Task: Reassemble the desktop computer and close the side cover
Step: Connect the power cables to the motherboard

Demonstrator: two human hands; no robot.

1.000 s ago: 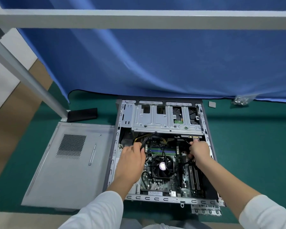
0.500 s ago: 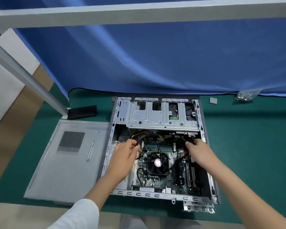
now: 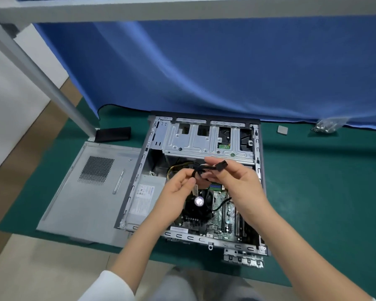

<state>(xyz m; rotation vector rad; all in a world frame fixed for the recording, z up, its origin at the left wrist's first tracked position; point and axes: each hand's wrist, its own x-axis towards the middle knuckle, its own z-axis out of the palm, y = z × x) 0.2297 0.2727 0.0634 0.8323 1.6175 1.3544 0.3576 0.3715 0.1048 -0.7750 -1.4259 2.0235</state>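
Observation:
The open computer case (image 3: 257, 192) lies on its side on the green mat, showing the motherboard (image 3: 220, 227), the CPU fan (image 3: 199, 202) and the power supply (image 3: 144, 198). Above the fan both hands hold a bundle of black cables. My right hand (image 3: 237, 185) pinches the cable just behind a black connector (image 3: 221, 165). My left hand (image 3: 178, 187) pinches the cable bundle (image 3: 195, 172) lower down, with a small clear piece hanging under its fingers. The grey side cover (image 3: 85, 192) lies flat to the left of the case.
A silver drive cage (image 3: 204, 140) fills the far end of the case. A black block (image 3: 113, 134) lies behind the side cover near a metal frame leg (image 3: 41, 77). A small grey pad (image 3: 282, 129) and a bag of screws (image 3: 328, 125) lie at the back right. A blue curtain hangs behind.
Both hands have come up out of the case and drawn together, lifting a black cable with its connector above the fan. The camera has moved closer.

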